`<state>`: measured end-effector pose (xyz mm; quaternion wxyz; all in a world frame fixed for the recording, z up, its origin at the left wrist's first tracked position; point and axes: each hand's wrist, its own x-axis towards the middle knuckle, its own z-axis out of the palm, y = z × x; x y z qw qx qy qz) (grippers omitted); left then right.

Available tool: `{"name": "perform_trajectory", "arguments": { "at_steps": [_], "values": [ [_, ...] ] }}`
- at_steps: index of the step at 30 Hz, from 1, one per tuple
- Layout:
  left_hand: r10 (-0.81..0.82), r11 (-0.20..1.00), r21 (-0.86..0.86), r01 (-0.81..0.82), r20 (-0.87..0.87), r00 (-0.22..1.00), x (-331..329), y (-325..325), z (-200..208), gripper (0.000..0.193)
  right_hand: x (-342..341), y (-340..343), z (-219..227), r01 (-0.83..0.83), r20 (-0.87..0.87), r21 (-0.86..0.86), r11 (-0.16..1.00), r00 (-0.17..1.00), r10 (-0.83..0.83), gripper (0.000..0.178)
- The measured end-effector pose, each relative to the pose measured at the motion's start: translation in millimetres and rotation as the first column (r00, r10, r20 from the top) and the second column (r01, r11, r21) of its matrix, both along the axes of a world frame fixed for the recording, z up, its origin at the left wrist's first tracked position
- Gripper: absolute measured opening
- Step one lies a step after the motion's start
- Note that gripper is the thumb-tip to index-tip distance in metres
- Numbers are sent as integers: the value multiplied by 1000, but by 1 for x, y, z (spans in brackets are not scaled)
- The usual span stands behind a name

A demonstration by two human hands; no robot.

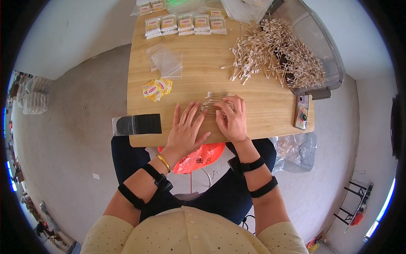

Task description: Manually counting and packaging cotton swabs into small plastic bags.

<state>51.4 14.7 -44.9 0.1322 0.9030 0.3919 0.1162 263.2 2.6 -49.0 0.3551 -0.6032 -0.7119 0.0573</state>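
A small group of cotton swabs [216, 98] lies side by side on the wooden table [262, 114] in front of me. My right hand [232, 120] rests over the right part of the group, its fingers bent and apart, touching the swabs. Flat on the table to the left is my left hand [186, 129], fingers spread, the fingertips at the left ends of the swabs. Neither hand visibly grips anything. Farther right, a big loose heap of cotton swabs [258, 55] spills from a tipped grey plastic bin [334, 46].
Filled swab packs [186, 23] stand in a row at the back. Clear zip bags [167, 61] and yellow cards [156, 89] lie at the left. A dark strip in clear plastic [139, 125] overhangs the left edge; a phone [301, 112] lies at the right. A red bag [198, 158] hangs below.
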Motion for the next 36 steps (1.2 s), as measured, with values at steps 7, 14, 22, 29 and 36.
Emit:
{"name": "perform_trajectory", "arguments": {
  "at_steps": [7, 14, 22, 29, 36],
  "values": [
    [5, 1000, 15, -5, -10, 1000, 0, 0, 2, 68, -2, 0, 1, 54, -10, -69, 996, 998, -55, 31],
    [2, 1000, -3, -2, -3, 1000, 0, 0, 1, 71, -2, 1, 3, 60, -3, -60, 996, 998, -60, 32],
    [3, 1000, 4, -3, 22, 1000, -1, -1, -1, 70, -2, 3, 0, 70, 50, -68, 995, 997, -66, 33],
    [6, 1000, -8, -6, 11, 1000, 0, -1, 1, 69, -3, 5, 2, 90, 21, -104, 990, 996, -88, 32],
    [3, 1000, -1, -3, 28, 1000, 0, -1, -1, 69, -2, 5, -1, 105, 9, -94, 990, 994, -105, 27]
  ]
}}
